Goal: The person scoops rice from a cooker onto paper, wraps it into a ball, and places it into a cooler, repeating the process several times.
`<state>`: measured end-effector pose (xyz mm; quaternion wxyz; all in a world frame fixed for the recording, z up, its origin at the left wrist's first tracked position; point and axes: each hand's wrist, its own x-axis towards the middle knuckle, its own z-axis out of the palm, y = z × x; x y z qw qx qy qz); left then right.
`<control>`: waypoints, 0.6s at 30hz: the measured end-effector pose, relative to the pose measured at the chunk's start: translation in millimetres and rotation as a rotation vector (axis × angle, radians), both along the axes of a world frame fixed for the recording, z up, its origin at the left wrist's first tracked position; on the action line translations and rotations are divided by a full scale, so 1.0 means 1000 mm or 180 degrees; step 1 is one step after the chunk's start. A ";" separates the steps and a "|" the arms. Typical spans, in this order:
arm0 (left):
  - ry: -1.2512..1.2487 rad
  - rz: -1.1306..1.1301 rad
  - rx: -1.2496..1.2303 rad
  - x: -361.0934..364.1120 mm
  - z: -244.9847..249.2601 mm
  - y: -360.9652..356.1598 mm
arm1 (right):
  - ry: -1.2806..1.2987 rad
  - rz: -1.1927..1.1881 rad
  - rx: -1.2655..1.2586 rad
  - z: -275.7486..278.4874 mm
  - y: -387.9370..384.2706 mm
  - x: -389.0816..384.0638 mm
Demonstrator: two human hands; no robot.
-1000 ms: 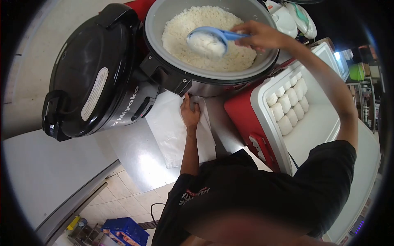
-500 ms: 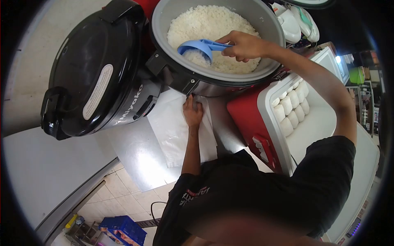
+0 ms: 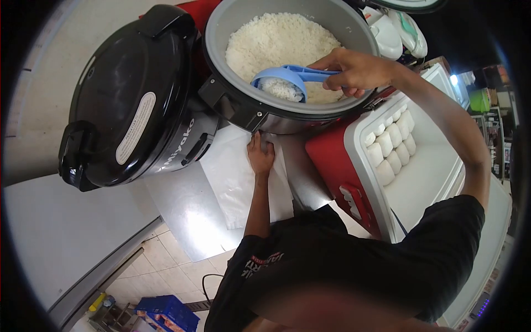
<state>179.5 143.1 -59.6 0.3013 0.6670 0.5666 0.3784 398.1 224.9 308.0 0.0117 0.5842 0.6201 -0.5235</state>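
Observation:
My right hand [image 3: 359, 73] is closed around the handle of a blue scoop [image 3: 285, 74]. The scoop's round bowl is filled with white rice and hangs over the near rim of a large cooker pot [image 3: 218, 39]. Behind it, a mound of cooked rice [image 3: 276, 36] lies in the pot. My left hand [image 3: 261, 156] rests with its fingers stretched out on a stack of white paper sheets [image 3: 232, 182], just below the cooker's black front bracket [image 3: 238, 110]. The sheets lie on a shiny metal table [image 3: 188, 205].
To the left stands a closed black Miyako rice cooker [image 3: 133, 94]. On the right, an open red and white cool box [image 3: 354, 166] holds several rounded white packets [image 3: 392, 144] in rows. A blue crate [image 3: 166, 312] is on the floor at lower left.
My right hand has moved right and slightly down, carrying the scoop nearer the pot's front rim. The scoop now shows a rounded load of rice. My left hand stays on the paper.

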 end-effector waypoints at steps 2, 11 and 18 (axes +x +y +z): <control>-0.0082 0.0043 0.0013 -0.001 -0.001 0.000 | 0.0063 -0.0015 -0.0005 0.002 -0.003 0.004; 0.0105 0.0164 0.0748 -0.003 0.019 -0.006 | 0.2220 -0.1760 -0.0915 -0.008 0.003 0.011; 0.0659 -0.1068 0.0245 0.002 0.010 -0.013 | 0.5199 -0.0790 0.0397 -0.029 0.064 -0.049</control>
